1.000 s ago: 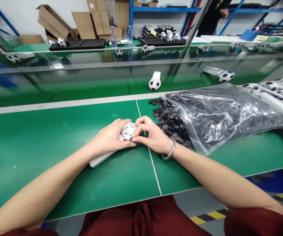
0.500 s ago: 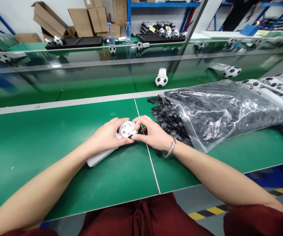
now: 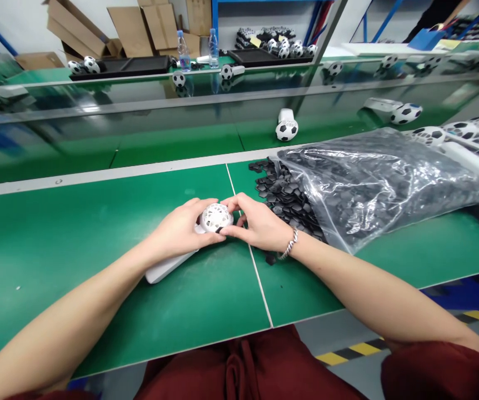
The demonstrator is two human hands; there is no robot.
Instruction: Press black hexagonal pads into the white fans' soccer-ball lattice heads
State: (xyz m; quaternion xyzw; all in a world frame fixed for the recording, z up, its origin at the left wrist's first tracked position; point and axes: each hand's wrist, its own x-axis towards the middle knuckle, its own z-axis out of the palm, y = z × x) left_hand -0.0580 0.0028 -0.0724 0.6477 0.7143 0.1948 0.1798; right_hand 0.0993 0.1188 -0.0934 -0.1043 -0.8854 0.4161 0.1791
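Note:
A white handheld fan point(image 3: 173, 268) lies slanted on the green bench, its round openwork head point(image 3: 216, 218) between my two hands. My left hand point(image 3: 186, 226) is wrapped around the head's left side, with the thumb along the front. From the right, my right hand point(image 3: 257, 223) grips the head's edge between thumb and bent fingers. At the thumb tips sits a small black piece point(image 3: 218, 229) on the head's lower rim; how firmly it is seated I cannot tell. Right of my hands lies a heap of black pentagon-like pieces point(image 3: 287, 194). One loose black piece point(image 3: 270, 259) lies below my right wrist.
A clear plastic bag point(image 3: 389, 189) of black pieces covers the right bench. Beyond the bench's pale edge strip point(image 3: 139, 170), football-patterned fans point(image 3: 287, 129) lie on a shiny green belt. More fans point(image 3: 431, 136) are piled at right. Behind stand bottles point(image 3: 213, 50) and black trays point(image 3: 139, 65).
My hands keep nearly the same grip on the fan. Fans on the nearer belt have shifted right, and those on the farther surface slightly left. The view has tilted a little.

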